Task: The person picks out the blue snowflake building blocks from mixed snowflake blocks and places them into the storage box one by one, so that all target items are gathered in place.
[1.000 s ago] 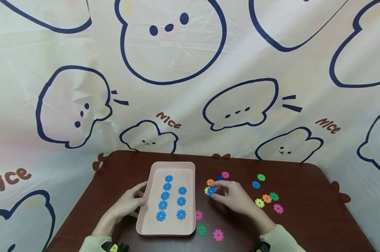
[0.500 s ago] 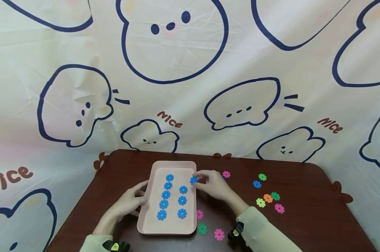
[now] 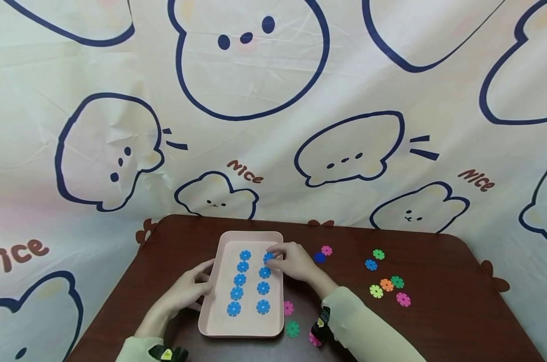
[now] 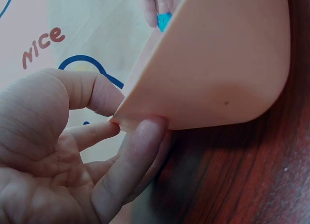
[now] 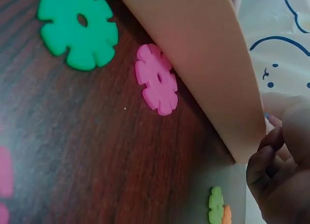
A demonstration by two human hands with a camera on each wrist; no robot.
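A pale pink tray point(image 3: 249, 322) lies on the table with two columns of blue snowflake-shaped discs point(image 3: 239, 279) in it. My left hand point(image 3: 186, 290) grips the tray's left rim; in the left wrist view its fingers point(image 4: 131, 161) and thumb pinch the tray wall point(image 4: 218, 73). Over the far right corner of the tray, my right hand point(image 3: 295, 261) pinches one blue snowflake disc point(image 3: 267, 257) at the top of the right-hand column. Whether that disc touches the tray floor I cannot tell. In the right wrist view the right hand point(image 5: 286, 156) mostly hides it.
Right of the tray lie loose discs: a pink one point(image 3: 289, 307), a green one point(image 3: 293, 329), and a pink one point(image 3: 315, 339) partly under the right wrist. Farther off are a dark blue disc point(image 3: 319, 257) and several mixed colours point(image 3: 386, 285). A patterned cloth point(image 3: 273, 151) hangs behind the table.
My right hand has carried a blue disc leftward from the loose pieces to the tray's far right corner. The left hand has stayed at the tray's left rim.
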